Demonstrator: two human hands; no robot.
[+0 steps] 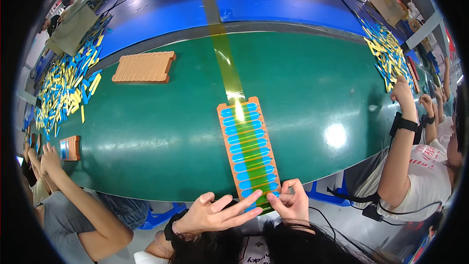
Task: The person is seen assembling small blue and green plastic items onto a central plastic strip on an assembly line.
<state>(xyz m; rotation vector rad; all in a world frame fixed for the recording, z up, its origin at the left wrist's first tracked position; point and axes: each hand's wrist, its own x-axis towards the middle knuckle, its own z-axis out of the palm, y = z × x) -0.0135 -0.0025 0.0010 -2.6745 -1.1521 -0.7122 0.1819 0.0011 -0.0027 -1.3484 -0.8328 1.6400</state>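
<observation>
A long orange-brown slotted tray (271, 164) lies lengthwise in front of me, its grooves filled with blue rounded strips (230, 130). Clear yellow tape (225, 66) comes from the far side and runs along the tray's middle over the strips. My left hand (215, 215) has its fingers stretched out and apart, the fingertips on the tape at the tray's near end. At the near right corner, my right hand (291, 205) has curled fingers, with the thumb tip against the tray's edge. What lies between its thumb and fingers is hidden.
On the green table (146, 117), another slotted tray (143, 67) lies far left. Heaps of blue and yellow strips (68, 93) spread at left and right. Co-workers' arms (73, 186) reach in from both sides. A blue raised surface (156, 24) runs along the back.
</observation>
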